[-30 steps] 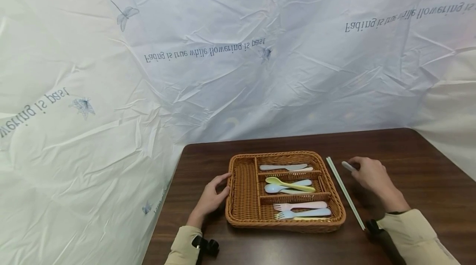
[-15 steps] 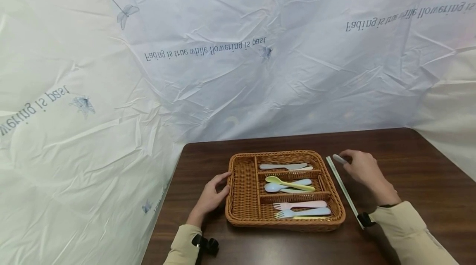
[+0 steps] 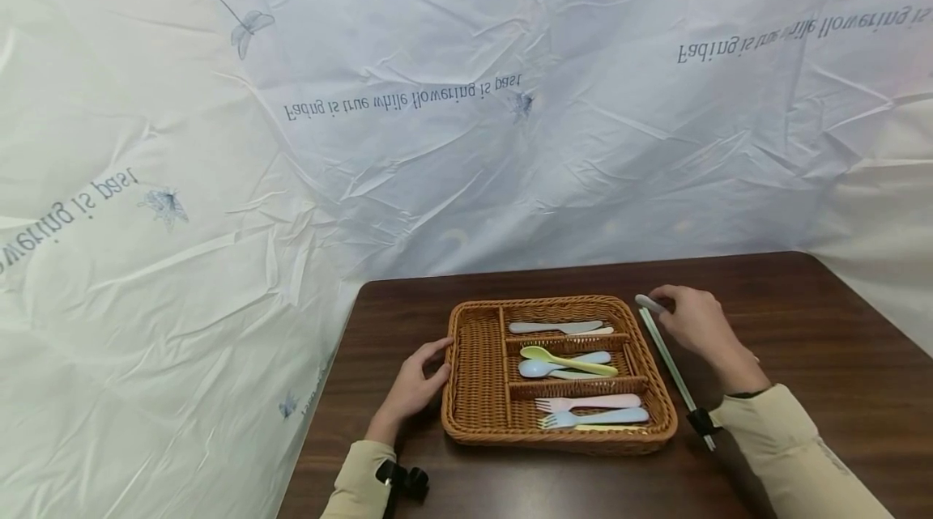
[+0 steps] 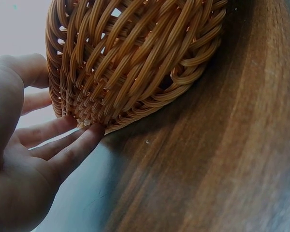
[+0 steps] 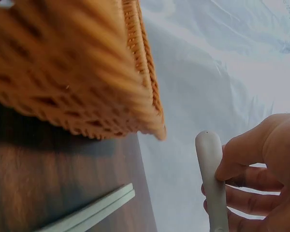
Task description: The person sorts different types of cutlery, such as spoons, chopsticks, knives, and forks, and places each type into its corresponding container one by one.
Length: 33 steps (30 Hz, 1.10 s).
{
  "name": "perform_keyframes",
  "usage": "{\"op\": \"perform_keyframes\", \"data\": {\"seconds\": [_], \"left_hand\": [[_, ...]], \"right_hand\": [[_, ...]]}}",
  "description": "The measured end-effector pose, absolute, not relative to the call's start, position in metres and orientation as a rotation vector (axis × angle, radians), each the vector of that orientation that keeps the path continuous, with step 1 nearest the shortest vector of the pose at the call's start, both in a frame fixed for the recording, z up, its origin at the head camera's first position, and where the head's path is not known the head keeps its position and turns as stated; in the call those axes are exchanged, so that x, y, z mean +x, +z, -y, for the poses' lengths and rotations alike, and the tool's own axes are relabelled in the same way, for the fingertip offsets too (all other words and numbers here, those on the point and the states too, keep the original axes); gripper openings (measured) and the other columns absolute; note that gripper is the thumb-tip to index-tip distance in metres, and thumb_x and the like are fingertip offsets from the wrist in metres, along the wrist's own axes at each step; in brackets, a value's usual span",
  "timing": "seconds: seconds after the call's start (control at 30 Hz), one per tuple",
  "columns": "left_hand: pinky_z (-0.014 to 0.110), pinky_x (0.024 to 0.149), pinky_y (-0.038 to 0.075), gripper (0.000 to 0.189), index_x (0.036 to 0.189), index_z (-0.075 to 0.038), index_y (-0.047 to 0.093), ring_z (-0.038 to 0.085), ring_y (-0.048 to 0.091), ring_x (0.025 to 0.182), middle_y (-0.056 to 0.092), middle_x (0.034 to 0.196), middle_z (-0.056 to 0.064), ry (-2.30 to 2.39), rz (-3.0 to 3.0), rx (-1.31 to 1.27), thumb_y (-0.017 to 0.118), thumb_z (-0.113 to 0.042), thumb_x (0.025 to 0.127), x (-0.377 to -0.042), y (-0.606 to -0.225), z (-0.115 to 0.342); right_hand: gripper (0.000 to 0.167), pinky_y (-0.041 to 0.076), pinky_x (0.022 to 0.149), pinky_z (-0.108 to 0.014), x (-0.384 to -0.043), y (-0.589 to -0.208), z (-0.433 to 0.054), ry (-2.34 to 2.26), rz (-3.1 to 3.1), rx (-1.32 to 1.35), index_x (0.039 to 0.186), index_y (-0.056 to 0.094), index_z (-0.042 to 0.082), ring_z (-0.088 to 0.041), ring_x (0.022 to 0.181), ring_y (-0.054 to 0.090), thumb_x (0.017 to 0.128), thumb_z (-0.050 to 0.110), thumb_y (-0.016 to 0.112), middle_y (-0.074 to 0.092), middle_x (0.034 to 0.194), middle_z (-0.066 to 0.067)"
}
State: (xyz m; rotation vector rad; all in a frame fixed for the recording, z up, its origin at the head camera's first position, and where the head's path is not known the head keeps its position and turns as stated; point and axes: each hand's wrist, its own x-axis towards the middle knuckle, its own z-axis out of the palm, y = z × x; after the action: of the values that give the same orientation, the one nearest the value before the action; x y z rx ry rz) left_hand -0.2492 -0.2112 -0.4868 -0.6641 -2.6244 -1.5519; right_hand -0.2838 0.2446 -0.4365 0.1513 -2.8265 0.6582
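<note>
My left hand touches the left side of a brown wicker cutlery basket, its fingers fairly straight against the weave in the left wrist view. Past the basket's far right corner, my right hand pinches a utensil with a light grey handle. Its other end is hidden, so its kind does not show. The handle hovers above the far end of a pair of pale green chopsticks, which lie on the table beside the basket.
Inside the basket, a grey knife lies in the far compartment, several spoons in the middle one and several forks in the near one. The dark wooden table meets a white printed sheet behind.
My right hand has moved left and slightly away from me with the grey-handled utensil, from right of the chopsticks to above their far end. The left hand and basket stay in place.
</note>
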Motion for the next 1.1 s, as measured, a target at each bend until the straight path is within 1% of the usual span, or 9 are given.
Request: {"op": "perform_keyframes", "data": {"seconds": [0.23,0.37,0.67,0.93,1.1], "left_hand": [[0.045,0.093,0.052,0.045,0.142,0.001,0.048,0.036,0.057,0.12,0.051,0.138,0.023,-1.584,2.618,-0.657,0.055,-0.004,0.097,-0.25,-0.489,0.211],[0.043,0.092,0.053,0.046,0.142,0.001,0.047,0.036,0.057,0.121,0.051,0.138,0.023,-1.595,2.618,-0.655,0.055,-0.004,0.097,-0.25,-0.489,0.211],[0.043,0.093,0.052,0.045,0.142,0.001,0.048,0.036,0.058,0.12,0.051,0.139,0.022,-1.572,2.619,-0.658,0.056,-0.003,0.097,-0.251,-0.487,0.211],[0.044,0.093,0.052,0.045,0.141,0.001,0.048,0.036,0.058,0.12,0.05,0.14,0.022,-1.569,2.619,-0.667,0.055,-0.003,0.097,-0.25,-0.487,0.211],[0.044,0.093,0.052,0.045,0.141,0.002,0.048,0.036,0.057,0.12,0.05,0.14,0.022,-1.579,2.615,-0.666,0.055,-0.003,0.097,-0.251,-0.487,0.211]], "right_hand": [[0.028,0.032,0.043,-0.028,-0.288,-0.43,-0.231,0.674,2.818,0.176,0.117,0.065,-0.002,-0.016,0.048,0.041,0.089,0.0,0.061,0.066,0.093,-0.026],[0.03,0.032,0.043,-0.028,-0.291,-0.426,-0.223,0.69,2.813,0.21,0.118,0.064,-0.002,-0.016,0.048,0.042,0.088,0.0,0.06,0.066,0.095,-0.027],[0.03,0.032,0.041,-0.028,-0.297,-0.421,-0.208,0.725,2.813,0.276,0.118,0.066,0.001,-0.015,0.045,0.04,0.089,-0.001,0.06,0.066,0.09,-0.021],[0.03,0.029,0.041,-0.027,-0.301,-0.417,-0.196,0.695,2.808,0.325,0.117,0.067,0.002,-0.014,0.043,0.036,0.089,-0.002,0.059,0.066,0.093,-0.021],[0.029,0.032,0.041,-0.028,-0.305,-0.414,-0.19,0.693,2.823,0.341,0.119,0.066,0.003,-0.014,0.044,0.039,0.09,0.0,0.06,0.067,0.094,-0.02]]}}
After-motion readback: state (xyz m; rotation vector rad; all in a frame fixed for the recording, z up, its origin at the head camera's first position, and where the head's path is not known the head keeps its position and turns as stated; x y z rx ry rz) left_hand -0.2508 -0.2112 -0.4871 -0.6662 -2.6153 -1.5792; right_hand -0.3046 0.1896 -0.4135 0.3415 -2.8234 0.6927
